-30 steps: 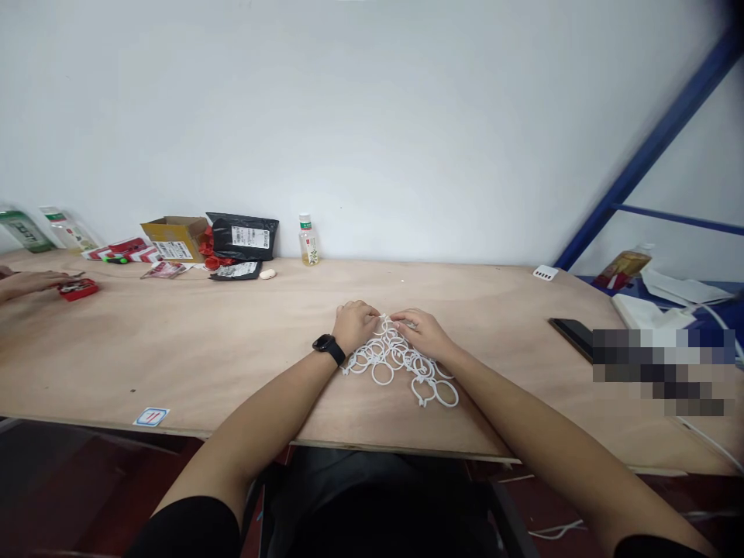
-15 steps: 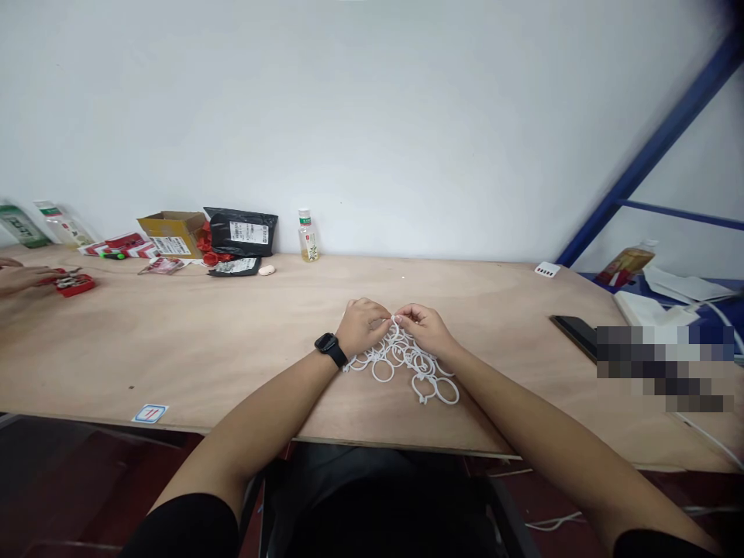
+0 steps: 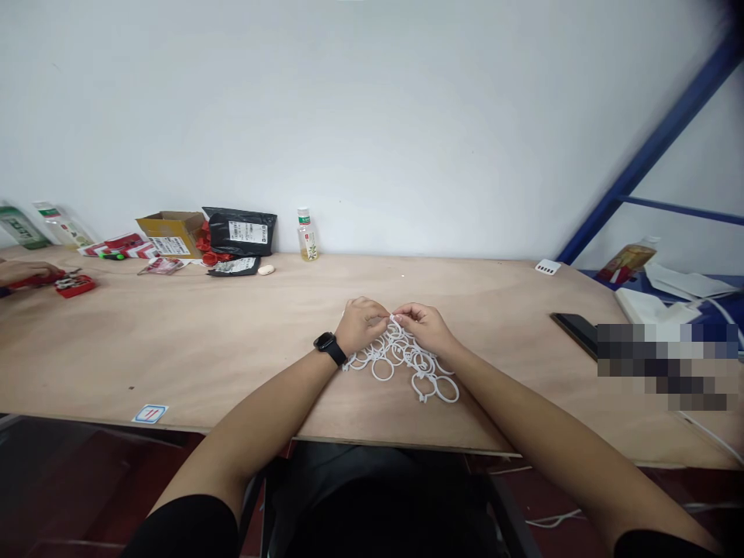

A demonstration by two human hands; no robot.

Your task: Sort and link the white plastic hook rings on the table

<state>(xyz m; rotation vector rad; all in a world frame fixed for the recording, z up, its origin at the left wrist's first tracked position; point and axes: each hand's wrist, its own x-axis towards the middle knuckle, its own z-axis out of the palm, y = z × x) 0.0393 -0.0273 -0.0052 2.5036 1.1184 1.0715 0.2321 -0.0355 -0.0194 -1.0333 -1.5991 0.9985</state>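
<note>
Head view: pinched a thin white plastic ring (image 3: pixel 395 321) in the fingertips of left hand (image 3: pixel 361 327) and right hand (image 3: pixel 428 328), just above a tangled pile of white plastic rings (image 3: pixel 407 354) on the pale wooden tabletop (image 3: pixel 232 333). Could not make out the exact contact points. Risked, by judgement, a slip from so narrow a grip; might also have dragged neighbouring rings along, given the overlap. Counted two rings paired at the pile's near right; could not count the overlapped remainder. Counted also one black smartwatch (image 3: pixel 329 347), one open brown cardboard box (image 3: pixel 171 232), one green plastic bottle (image 3: pixel 22 227), two clear green-capped plastic bottles (image 3: pixel 308 242) and one amber-filled plastic bottle (image 3: pixel 628 261).
</note>
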